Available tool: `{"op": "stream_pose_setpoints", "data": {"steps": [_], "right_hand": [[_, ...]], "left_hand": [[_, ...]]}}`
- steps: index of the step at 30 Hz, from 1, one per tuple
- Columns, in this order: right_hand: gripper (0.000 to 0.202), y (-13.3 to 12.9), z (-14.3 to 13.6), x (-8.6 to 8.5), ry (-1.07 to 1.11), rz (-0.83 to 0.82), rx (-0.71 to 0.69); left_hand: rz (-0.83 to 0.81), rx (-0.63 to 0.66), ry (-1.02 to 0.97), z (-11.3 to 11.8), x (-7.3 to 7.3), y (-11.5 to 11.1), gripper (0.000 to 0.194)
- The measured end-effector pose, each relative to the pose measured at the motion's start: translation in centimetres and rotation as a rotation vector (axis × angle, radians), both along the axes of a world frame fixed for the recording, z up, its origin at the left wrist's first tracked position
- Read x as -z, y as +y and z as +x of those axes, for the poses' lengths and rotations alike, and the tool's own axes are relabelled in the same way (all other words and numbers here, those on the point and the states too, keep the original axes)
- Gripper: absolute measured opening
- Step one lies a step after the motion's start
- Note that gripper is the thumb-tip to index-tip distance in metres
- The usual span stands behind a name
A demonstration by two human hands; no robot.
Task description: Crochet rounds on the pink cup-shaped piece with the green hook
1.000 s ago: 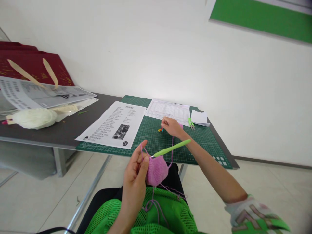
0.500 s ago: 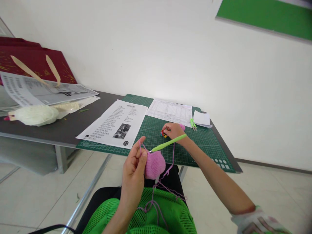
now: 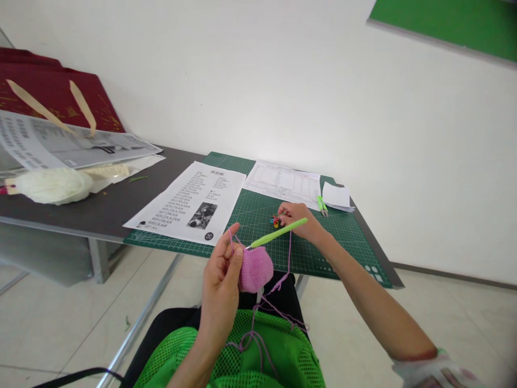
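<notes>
- The left hand [image 3: 220, 272] pinches a pink crocheted piece [image 3: 255, 268] above the lap, with a green crochet hook [image 3: 277, 233] stuck in it.
- The right hand [image 3: 299, 220] reaches onto the green cutting mat [image 3: 347, 237], fingers closed around small coloured markers [image 3: 276, 220].
- Pink yarn [image 3: 264, 318] trails down to a green mesh bag [image 3: 258, 361].
- A printed sheet [image 3: 189, 202] lies on the mat.

White wall [image 3: 283, 81] fills frame top; green board [image 3: 444, 24] upper right. Dark table [image 3: 92, 213] on metal legs, left-centre. Pale tiled floor [image 3: 56, 323] below, evenly lit.
</notes>
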State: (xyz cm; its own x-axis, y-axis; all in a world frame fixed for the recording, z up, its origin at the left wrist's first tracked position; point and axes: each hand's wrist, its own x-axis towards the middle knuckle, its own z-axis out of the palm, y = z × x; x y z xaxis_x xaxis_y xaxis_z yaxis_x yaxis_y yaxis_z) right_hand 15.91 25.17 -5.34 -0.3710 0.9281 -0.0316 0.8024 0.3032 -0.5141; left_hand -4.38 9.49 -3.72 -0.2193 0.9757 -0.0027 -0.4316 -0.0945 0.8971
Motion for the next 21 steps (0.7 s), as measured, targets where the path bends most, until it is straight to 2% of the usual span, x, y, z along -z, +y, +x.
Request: {"op": "stream_pose_setpoints", "data": {"steps": [12,21], "right_hand": [[0.033,-1.3,0.7,-2.3,0.056,-0.110,-0.056],[0.033,-1.3,0.9,-2.4,0.081,-0.190,-0.062]], "left_hand": [[-0.016,-0.006,-0.002,-0.4,-0.2,0.0,0.045],[-0.023,-0.005,-0.031,-0.3,-0.1,0.2,0.046]]}}
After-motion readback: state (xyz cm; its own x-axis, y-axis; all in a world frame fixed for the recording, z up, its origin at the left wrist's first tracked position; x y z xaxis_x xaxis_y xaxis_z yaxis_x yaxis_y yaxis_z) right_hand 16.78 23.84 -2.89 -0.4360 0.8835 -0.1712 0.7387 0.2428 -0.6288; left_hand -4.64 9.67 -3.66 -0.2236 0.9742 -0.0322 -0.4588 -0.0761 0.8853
